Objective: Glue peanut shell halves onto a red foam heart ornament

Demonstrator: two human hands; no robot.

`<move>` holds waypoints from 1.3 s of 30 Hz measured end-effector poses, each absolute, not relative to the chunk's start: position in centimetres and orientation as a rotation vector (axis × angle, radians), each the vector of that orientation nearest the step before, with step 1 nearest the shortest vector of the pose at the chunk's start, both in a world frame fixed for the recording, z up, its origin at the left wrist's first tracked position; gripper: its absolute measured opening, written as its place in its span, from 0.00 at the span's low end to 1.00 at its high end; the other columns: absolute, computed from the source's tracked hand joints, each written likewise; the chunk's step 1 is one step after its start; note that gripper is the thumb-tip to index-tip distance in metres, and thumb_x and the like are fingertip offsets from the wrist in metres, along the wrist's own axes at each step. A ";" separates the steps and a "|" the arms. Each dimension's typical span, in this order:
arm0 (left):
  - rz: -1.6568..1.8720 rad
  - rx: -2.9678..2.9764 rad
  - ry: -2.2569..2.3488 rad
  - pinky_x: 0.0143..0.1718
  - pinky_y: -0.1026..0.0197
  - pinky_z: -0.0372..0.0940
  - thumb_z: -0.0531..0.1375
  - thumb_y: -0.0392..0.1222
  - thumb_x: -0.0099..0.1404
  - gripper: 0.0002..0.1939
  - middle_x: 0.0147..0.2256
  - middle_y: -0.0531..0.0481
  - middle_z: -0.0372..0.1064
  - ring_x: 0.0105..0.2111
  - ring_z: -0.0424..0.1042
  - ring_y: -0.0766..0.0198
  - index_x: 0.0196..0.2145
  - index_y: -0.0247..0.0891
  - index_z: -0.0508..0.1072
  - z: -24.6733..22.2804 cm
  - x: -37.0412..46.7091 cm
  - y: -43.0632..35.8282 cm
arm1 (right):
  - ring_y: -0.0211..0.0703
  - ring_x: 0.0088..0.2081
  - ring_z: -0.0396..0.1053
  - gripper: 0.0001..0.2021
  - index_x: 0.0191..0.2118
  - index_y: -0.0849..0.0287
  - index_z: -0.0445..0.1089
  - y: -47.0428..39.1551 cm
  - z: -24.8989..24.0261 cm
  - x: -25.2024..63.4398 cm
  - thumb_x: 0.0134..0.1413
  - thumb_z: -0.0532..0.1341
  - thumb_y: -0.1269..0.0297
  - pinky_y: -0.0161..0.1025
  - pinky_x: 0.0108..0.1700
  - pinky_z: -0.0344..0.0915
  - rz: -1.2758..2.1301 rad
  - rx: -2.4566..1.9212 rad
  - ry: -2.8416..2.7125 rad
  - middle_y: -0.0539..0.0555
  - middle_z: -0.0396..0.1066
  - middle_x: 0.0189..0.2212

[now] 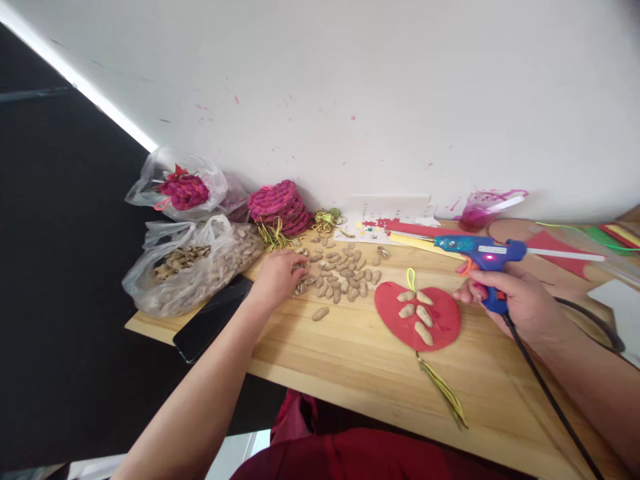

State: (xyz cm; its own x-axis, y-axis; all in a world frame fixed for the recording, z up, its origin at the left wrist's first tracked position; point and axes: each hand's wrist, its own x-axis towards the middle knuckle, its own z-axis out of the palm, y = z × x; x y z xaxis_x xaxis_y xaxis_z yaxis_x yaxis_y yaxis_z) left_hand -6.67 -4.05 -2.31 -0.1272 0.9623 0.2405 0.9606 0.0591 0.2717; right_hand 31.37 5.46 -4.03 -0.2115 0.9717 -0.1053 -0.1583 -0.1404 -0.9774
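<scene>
My right hand point(520, 293) grips a blue hot glue gun point(480, 253) with its light glowing red, a white glue stick out of its back and a black cord hanging down. Its nozzle points left. My left hand point(277, 277) reaches to the left edge of a spread of loose peanuts point(345, 270), fingers curled down among them; whether it pinches one is hidden. Between the hands lies a red heart-shaped piece point(387, 310) with several peanuts on it, a yellow-green loop at its top and a yellow-green tassel point(443, 387) below.
Plastic bags point(170, 280) of peanuts and purple pieces stand at the left, beside a black phone point(213, 320). Behind are stacked purple-red pieces point(280, 203), a white sheet point(357, 230) with small stars and a pink-stained cup point(483, 210).
</scene>
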 end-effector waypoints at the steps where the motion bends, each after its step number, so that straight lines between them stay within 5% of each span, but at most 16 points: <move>1: 0.615 2.049 2.289 0.52 0.53 0.67 0.62 0.36 0.62 0.11 0.43 0.43 0.79 0.46 0.75 0.51 0.42 0.38 0.81 -2.4 -6.6 -4.0 | 0.42 0.20 0.68 0.10 0.28 0.57 0.74 5.5 -4.1 31.4 0.38 0.73 0.60 0.43 0.31 0.72 1.526 -1.064 -1.160 0.46 0.64 0.15; 6: 0.806 1.934 2.308 0.53 0.52 0.67 0.56 0.33 0.64 0.15 0.43 0.43 0.79 0.45 0.76 0.52 0.43 0.37 0.81 -2.7 -6.1 -4.4 | 0.42 0.20 0.68 0.10 0.27 0.57 0.74 5.5 -4.0 31.4 0.39 0.72 0.60 0.44 0.32 0.72 1.517 -1.070 -1.152 0.46 0.64 0.14; 11: 1.207 1.338 1.896 0.47 0.54 0.71 0.63 0.44 0.62 0.17 0.42 0.44 0.79 0.40 0.78 0.56 0.47 0.36 0.79 -1.5 -5.6 -7.4 | 0.42 0.20 0.68 0.09 0.25 0.58 0.73 5.5 -4.0 31.3 0.40 0.71 0.61 0.43 0.32 0.72 1.534 -1.042 -1.173 0.46 0.63 0.14; 19: 0.787 1.281 1.912 0.31 0.62 0.64 0.62 0.49 0.61 0.15 0.30 0.50 0.76 0.27 0.69 0.64 0.40 0.37 0.80 -1.4 -4.1 -11.4 | 0.41 0.19 0.68 0.07 0.24 0.58 0.73 5.5 -3.8 31.2 0.38 0.71 0.64 0.42 0.29 0.70 1.540 -1.032 -1.177 0.47 0.63 0.13; 26: 0.774 1.602 2.219 0.33 0.61 0.63 0.60 0.44 0.64 0.10 0.31 0.52 0.76 0.30 0.71 0.62 0.38 0.41 0.80 -1.8 -3.9 -11.7 | 0.42 0.20 0.68 0.09 0.20 0.57 0.70 5.6 -3.7 31.1 0.37 0.71 0.64 0.42 0.29 0.71 1.538 -1.028 -1.170 0.47 0.63 0.13; 39: 0.935 1.859 2.184 0.40 0.59 0.69 0.62 0.39 0.66 0.07 0.38 0.50 0.79 0.35 0.75 0.61 0.40 0.40 0.80 -2.6 -4.2 -10.7 | 0.41 0.20 0.68 0.09 0.29 0.59 0.76 5.6 -3.9 31.3 0.39 0.71 0.62 0.42 0.30 0.72 1.532 -1.061 -1.178 0.46 0.63 0.13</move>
State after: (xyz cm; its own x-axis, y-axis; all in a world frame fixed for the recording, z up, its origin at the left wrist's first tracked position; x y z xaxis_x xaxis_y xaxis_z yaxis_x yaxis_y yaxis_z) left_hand -4.19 -10.68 -2.63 -0.2358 0.9275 0.2900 0.8503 0.0524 0.5238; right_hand 31.34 5.64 -3.93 -0.2239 0.9693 -0.1020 -0.1502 -0.1377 -0.9790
